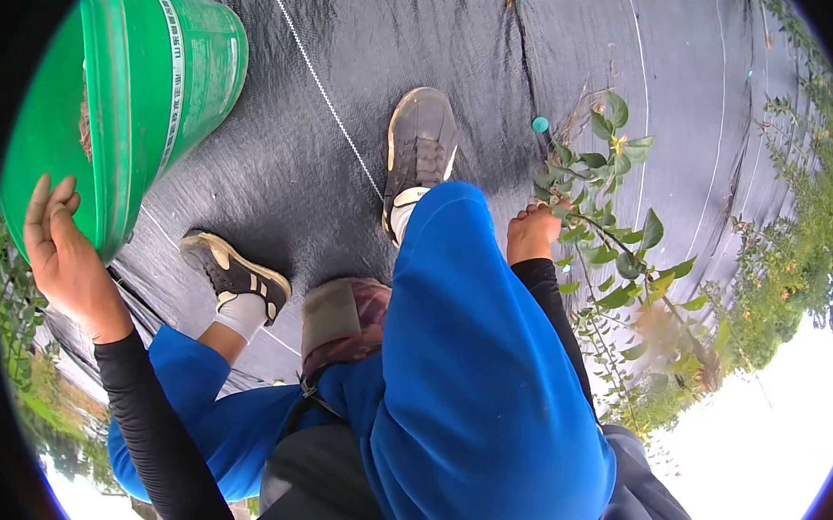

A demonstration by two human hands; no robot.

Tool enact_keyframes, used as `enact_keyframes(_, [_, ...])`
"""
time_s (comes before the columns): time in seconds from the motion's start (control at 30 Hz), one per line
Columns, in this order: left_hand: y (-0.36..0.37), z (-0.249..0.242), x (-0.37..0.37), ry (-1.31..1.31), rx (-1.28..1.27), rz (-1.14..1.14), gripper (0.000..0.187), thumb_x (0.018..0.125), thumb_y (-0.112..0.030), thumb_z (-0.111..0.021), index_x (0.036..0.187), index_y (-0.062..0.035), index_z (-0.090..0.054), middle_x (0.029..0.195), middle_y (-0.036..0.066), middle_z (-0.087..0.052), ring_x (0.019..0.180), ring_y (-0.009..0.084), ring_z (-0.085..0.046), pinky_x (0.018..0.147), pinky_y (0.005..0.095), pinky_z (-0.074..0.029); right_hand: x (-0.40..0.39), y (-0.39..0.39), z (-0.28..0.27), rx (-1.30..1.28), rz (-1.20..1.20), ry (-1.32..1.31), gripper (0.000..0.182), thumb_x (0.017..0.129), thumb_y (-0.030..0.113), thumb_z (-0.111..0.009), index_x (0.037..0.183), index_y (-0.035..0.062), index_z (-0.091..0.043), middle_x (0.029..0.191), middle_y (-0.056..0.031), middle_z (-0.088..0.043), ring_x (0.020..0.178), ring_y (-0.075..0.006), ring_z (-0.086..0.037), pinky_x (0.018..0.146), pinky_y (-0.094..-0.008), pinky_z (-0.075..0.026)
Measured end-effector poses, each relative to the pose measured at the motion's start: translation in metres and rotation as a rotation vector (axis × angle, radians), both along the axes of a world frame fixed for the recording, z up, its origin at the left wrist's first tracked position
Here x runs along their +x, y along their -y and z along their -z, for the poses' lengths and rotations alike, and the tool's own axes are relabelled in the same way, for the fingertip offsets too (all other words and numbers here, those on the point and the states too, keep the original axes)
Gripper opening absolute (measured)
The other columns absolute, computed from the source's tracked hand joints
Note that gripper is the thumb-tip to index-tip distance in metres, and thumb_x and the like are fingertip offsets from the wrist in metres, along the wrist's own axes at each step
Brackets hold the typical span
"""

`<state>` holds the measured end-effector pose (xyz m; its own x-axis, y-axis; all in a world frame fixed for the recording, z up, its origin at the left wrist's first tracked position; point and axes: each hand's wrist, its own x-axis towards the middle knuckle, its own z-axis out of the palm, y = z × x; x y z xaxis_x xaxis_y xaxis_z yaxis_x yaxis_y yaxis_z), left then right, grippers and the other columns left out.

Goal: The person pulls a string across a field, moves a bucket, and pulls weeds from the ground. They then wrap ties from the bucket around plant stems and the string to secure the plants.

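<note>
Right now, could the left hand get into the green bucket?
Probably yes: the left hand looks open and empty, right by the rim of the bucket, and nothing visible blocks the bucket's mouth.

The bucket (204, 61) looks like smooth, glossy green plastic, and the black ground sheet (315, 44) like woven plastic with a wrinkled, faintly shiny finish. The trousers (487, 360) appear to be smooth matt blue cloth, the sleeves (154, 425) ribbed black fabric, and the shoes (424, 137) dark and mostly matt.
</note>
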<state>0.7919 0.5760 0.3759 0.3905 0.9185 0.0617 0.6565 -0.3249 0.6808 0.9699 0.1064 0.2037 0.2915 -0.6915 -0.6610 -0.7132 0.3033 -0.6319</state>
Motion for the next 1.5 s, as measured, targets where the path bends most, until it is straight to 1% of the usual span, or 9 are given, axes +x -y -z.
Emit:
enact_keyframes(0.13, [-0.001, 0.000, -0.002, 0.003, 0.000, 0.006, 0.029, 0.090, -0.003, -0.042, 0.116, 0.0034, -0.052, 0.102, 0.010, -0.063, 0.092, 0.0145, -0.057, 0.087, 0.0269, -0.042, 0.005, 0.008, 0.007, -0.026, 0.003, -0.006, 0.038, 0.085, 0.055, -0.047, 0.089, 0.0168, -0.047, 0.059, -0.0008, -0.037, 0.048, -0.0137, -0.035, 0.044, -0.0290, -0.028])
enact_keyframes(0.33, [-0.002, 0.002, -0.004, -0.030, -0.015, -0.005, 0.030, 0.091, -0.006, -0.041, 0.118, 0.0019, -0.051, 0.105, 0.010, -0.063, 0.097, 0.0158, -0.057, 0.089, 0.0277, -0.042, -0.005, 0.049, 0.037, 0.193, -0.176, 0.016, 0.040, 0.089, 0.055, -0.038, 0.091, 0.0164, -0.048, 0.063, -0.0025, -0.043, 0.053, -0.0170, -0.041, 0.047, -0.0319, -0.034])
enact_keyframes(0.5, [-0.001, 0.000, -0.002, -0.055, 0.009, 0.013, 0.030, 0.091, -0.006, -0.041, 0.118, 0.0018, -0.051, 0.105, 0.010, -0.063, 0.097, 0.0161, -0.058, 0.089, 0.0279, -0.042, -0.005, 0.035, 0.016, 0.214, -0.244, -0.024, 0.040, 0.090, 0.056, -0.034, 0.096, 0.0189, -0.048, 0.065, -0.0028, -0.046, 0.056, -0.0175, -0.044, 0.050, -0.0333, -0.037])
enact_keyframes(0.97, [-0.002, -0.001, -0.004, -0.049, -0.013, 0.010, 0.030, 0.091, -0.007, -0.042, 0.118, 0.0021, -0.051, 0.104, 0.010, -0.063, 0.097, 0.0160, -0.057, 0.089, 0.0283, -0.042, -0.016, 0.038, 0.013, 0.149, -0.084, 0.034, 0.020, 0.083, 0.036, -0.048, 0.083, 0.0161, -0.049, 0.058, -0.0010, -0.045, 0.044, -0.0150, -0.039, 0.040, -0.0283, -0.030])
enact_keyframes(1.07, [-0.002, 0.000, -0.005, -0.026, -0.021, 0.020, 0.030, 0.091, -0.007, -0.042, 0.118, 0.0023, -0.051, 0.104, 0.010, -0.063, 0.097, 0.0158, -0.058, 0.089, 0.0283, -0.042, -0.026, 0.044, 0.012, 0.182, -0.154, 0.052, 0.016, 0.081, 0.031, -0.050, 0.080, 0.0156, -0.049, 0.056, -0.0006, -0.045, 0.041, -0.0145, -0.038, 0.038, -0.0272, -0.028])
enact_keyframes(1.13, [-0.002, -0.001, -0.004, -0.041, -0.008, 0.019, 0.030, 0.091, -0.007, -0.042, 0.118, 0.0023, -0.051, 0.104, 0.009, -0.063, 0.096, 0.0156, -0.058, 0.089, 0.0280, -0.042, -0.029, 0.042, 0.011, 0.206, -0.191, 0.050, 0.025, 0.077, 0.037, -0.054, 0.089, 0.0150, -0.051, 0.060, -0.0023, -0.047, 0.042, -0.0168, -0.039, 0.038, -0.0300, -0.030])
enact_keyframes(1.2, [-0.001, -0.002, -0.003, -0.049, -0.010, 0.018, 0.030, 0.091, -0.007, -0.041, 0.118, 0.0023, -0.051, 0.104, 0.009, -0.063, 0.096, 0.0155, -0.058, 0.088, 0.0279, -0.042, -0.024, 0.015, -0.006, -0.024, -0.224, -0.022, 0.015, 0.082, 0.026, -0.052, 0.089, 0.0127, -0.050, 0.057, -0.0009, -0.044, 0.040, -0.0126, -0.036, 0.036, -0.0267, -0.027])
enact_keyframes(1.3, [-0.003, 0.000, -0.005, -0.046, -0.010, 0.025, 0.030, 0.091, -0.006, -0.041, 0.118, 0.0022, -0.051, 0.104, 0.009, -0.063, 0.096, 0.0154, -0.058, 0.088, 0.0277, -0.042, -0.032, 0.014, -0.016, -0.013, -0.341, 0.045, 0.008, 0.086, 0.017, -0.048, 0.088, 0.0101, -0.049, 0.057, -0.0007, -0.044, 0.040, -0.0099, -0.035, 0.036, -0.0237, -0.026])
enact_keyframes(1.5, [-0.003, 0.002, -0.006, -0.037, -0.001, 0.040, 0.030, 0.091, -0.006, -0.040, 0.118, 0.0020, -0.051, 0.104, 0.010, -0.063, 0.095, 0.0155, -0.058, 0.088, 0.0279, -0.042, -0.053, 0.033, -0.014, -0.001, -0.539, -0.027, 0.009, 0.087, 0.017, -0.046, 0.090, 0.0086, -0.050, 0.055, -0.0014, -0.045, 0.040, -0.0089, -0.036, 0.036, -0.0229, -0.026])
